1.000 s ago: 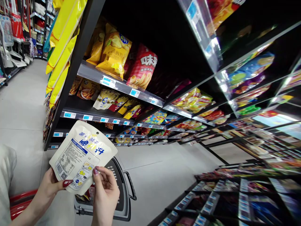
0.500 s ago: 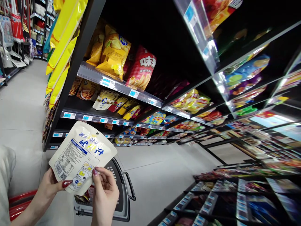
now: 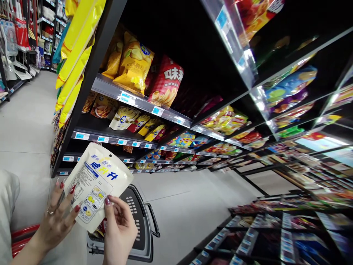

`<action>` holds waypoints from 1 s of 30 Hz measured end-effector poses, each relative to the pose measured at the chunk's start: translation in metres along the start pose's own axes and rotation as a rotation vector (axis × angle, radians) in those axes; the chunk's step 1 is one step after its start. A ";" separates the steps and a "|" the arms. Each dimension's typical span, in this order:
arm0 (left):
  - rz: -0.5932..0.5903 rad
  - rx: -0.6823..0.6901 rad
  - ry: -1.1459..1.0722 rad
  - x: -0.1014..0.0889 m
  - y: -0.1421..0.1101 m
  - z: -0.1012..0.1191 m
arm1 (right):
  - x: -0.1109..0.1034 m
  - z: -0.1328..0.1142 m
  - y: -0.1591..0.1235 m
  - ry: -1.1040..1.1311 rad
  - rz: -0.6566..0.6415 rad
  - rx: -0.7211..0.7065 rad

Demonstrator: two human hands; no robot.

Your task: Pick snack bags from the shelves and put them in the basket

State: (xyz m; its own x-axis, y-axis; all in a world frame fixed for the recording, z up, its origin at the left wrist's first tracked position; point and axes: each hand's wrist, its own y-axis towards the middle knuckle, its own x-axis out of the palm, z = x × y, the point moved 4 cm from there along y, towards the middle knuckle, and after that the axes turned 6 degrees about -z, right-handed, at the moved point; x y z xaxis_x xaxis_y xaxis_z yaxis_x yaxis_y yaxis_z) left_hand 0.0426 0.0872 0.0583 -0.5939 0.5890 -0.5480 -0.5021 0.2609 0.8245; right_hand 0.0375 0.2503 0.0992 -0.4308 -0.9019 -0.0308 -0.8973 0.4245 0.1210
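Note:
A cream snack bag [image 3: 110,169] with blue and yellow lettering and small printed pictures is tilted in front of me, its printed back facing up. My right hand [image 3: 120,224] pinches the lower right edge between thumb and curled fingers. Across the lower left of the bag my left hand [image 3: 59,209] lies with fingers spread, red nails showing and a ring on one finger. It covers part of the small print; whether it presses on the bag I cannot tell. Below the bag is a grey and black shopping basket [image 3: 142,221], partly hidden, with some packets inside.
Black shelves hold yellow chip bags [image 3: 135,64], a red chip bag [image 3: 167,81] and smaller pouches [image 3: 124,117]. Yellow packets [image 3: 79,48] hang at the shelf end. Grey floor [image 3: 176,206] runs between this shelf and another rack [image 3: 248,235] at the lower right. Red bars [image 3: 23,239] show at lower left.
My left hand has released its thumb grip on the bag's lower left and spread its fingers over the front. The bag has shifted slightly left, still in my right hand.

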 end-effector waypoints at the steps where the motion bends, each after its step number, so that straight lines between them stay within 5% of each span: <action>1: 0.009 0.014 -0.008 0.000 0.000 0.000 | 0.002 0.001 -0.001 0.008 -0.007 -0.001; 8: 0.087 0.060 -0.031 -0.004 -0.006 0.001 | 0.010 0.002 -0.005 0.016 -0.154 0.040; 30: 0.078 0.088 -0.070 -0.013 -0.008 -0.005 | 0.016 -0.006 -0.010 0.041 -0.124 -0.006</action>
State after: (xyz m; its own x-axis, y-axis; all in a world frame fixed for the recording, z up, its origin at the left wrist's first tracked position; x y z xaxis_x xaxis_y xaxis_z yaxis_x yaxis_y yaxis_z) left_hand 0.0516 0.0738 0.0577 -0.5821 0.6611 -0.4735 -0.3971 0.2770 0.8750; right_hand 0.0397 0.2311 0.1030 -0.3123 -0.9500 -0.0054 -0.9428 0.3093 0.1245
